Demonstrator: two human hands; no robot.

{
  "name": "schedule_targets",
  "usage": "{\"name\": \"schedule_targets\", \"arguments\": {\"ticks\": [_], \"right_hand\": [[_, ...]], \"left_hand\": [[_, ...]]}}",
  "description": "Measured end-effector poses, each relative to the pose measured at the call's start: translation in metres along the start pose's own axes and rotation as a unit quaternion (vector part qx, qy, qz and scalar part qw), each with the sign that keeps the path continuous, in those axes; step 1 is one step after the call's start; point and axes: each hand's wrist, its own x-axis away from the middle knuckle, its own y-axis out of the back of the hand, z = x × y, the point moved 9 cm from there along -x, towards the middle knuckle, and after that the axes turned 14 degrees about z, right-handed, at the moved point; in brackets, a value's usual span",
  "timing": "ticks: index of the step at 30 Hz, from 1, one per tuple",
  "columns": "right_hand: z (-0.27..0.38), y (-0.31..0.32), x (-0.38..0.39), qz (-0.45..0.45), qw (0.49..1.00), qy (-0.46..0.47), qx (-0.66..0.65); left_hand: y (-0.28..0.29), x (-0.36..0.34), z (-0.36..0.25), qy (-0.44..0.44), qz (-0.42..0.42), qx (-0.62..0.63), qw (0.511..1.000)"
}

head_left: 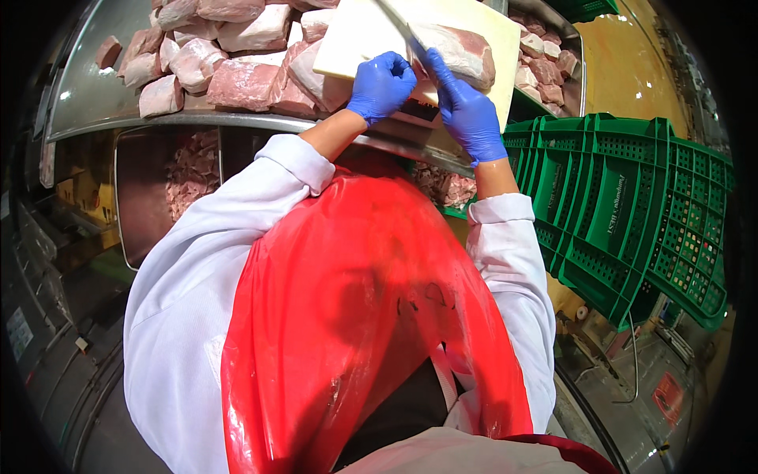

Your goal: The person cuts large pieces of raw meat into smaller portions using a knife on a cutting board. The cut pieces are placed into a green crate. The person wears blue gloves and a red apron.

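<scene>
Both my hands wear blue gloves. My right hand (467, 107) grips a knife (399, 22), its blade slanting up and left over the white cutting board (355, 39); the handle is hidden in my fist. Just right of the blade lies a pale, fat-covered piece of meat (462, 57). At the board's near edge, left of the knife, my left hand (383, 87) is closed with curled fingers. What it holds, if anything, is hidden.
Several meat chunks (245, 83) fill the steel table (95, 87) on the left. Another steel tray of meat (549, 67) stands beyond the board. Green crates (604, 213) are stacked at right. Below the table edge sit a tub (142, 197) of trimmings and more scraps (446, 186).
</scene>
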Motion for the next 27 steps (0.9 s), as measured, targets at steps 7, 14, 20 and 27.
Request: {"name": "schedule_targets", "arguments": {"ticks": [7,14,20,27], "right_hand": [[-0.025,0.003,0.106,0.198,0.962,-0.068,0.175],[-0.023,0.020,0.132,0.062,0.973,-0.141,-0.173],[0.020,0.003,0.006,-0.123,0.963,-0.154,-0.182],[0.039,-0.050,0.041,-0.075,0.970,-0.222,-0.069]], "left_hand": [[0.020,0.009,0.024,-0.008,-0.038,0.000,0.999],[0.064,0.003,0.048,-0.047,0.004,0.101,0.994],[0.059,-0.019,0.024,-0.091,0.070,0.010,0.993],[0.085,-0.032,0.035,-0.092,0.118,0.048,0.988]]}}
